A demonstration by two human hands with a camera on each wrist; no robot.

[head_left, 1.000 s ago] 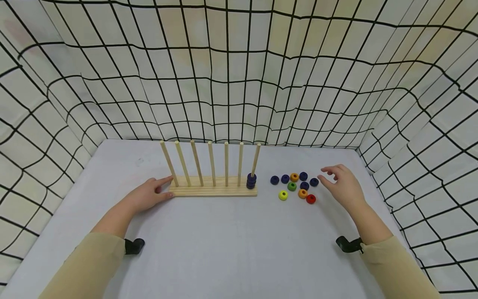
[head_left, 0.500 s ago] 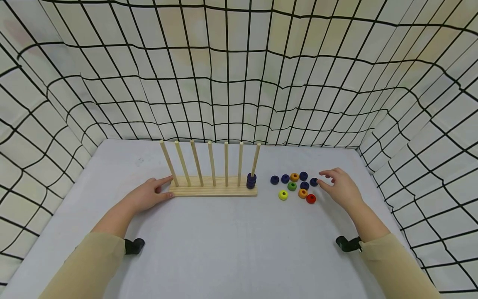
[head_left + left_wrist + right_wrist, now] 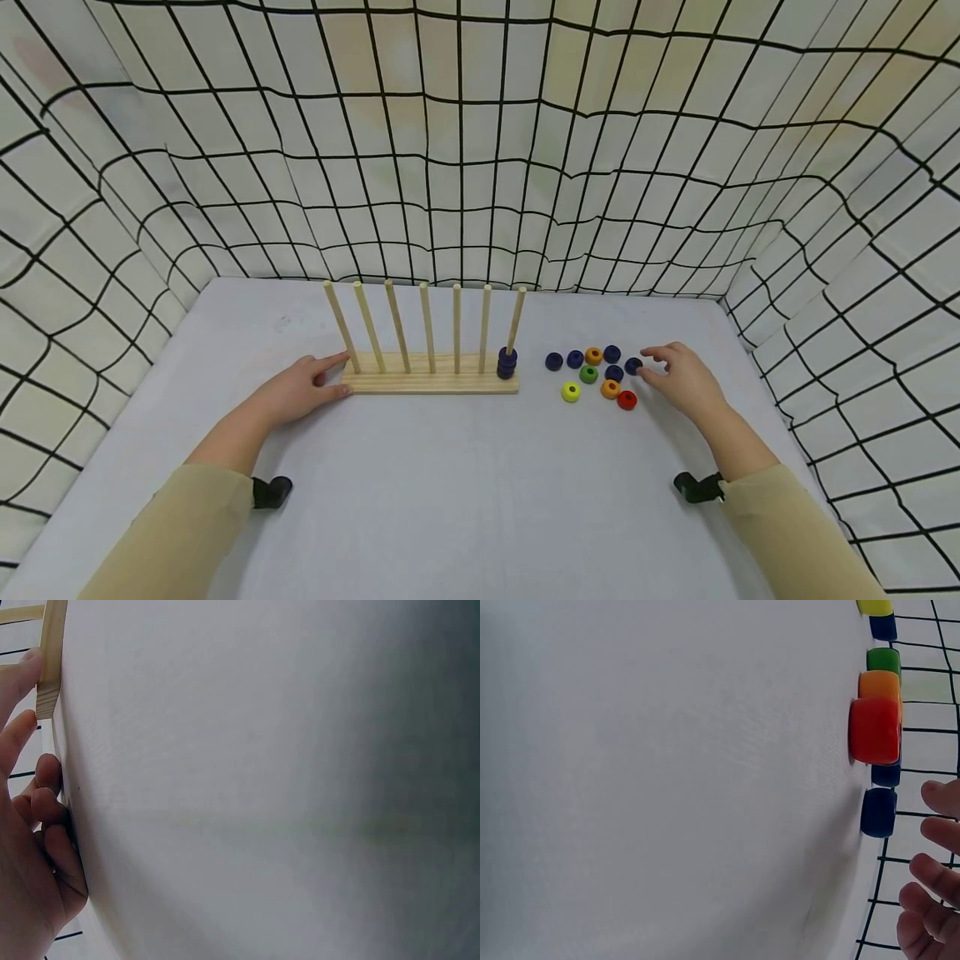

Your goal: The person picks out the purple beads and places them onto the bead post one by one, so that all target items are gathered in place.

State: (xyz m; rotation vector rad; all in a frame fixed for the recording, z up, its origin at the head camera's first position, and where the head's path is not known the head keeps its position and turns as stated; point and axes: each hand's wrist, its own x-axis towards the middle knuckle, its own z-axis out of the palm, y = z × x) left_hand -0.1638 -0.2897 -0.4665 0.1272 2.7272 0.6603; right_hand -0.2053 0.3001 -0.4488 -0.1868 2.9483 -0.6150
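Beads [image 3: 588,376]: round, holed; blue, orange, green, yellow, red. Left hand [image 3: 296,392] pinches end of wooden rack [image 3: 431,387]; right hand [image 3: 688,382] fingers spread, just beside blue bead [image 3: 633,367].

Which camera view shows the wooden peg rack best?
The head view: it takes in the wooden peg rack nearly whole, all seven pegs visible. The left wrist view catches only one end, touched by the left hand; the right wrist view shows none of it.

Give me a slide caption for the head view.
Left hand touches the left end of a seven-peg wooden stand; right hand hovers beside the rightmost loose dark-blue bead.
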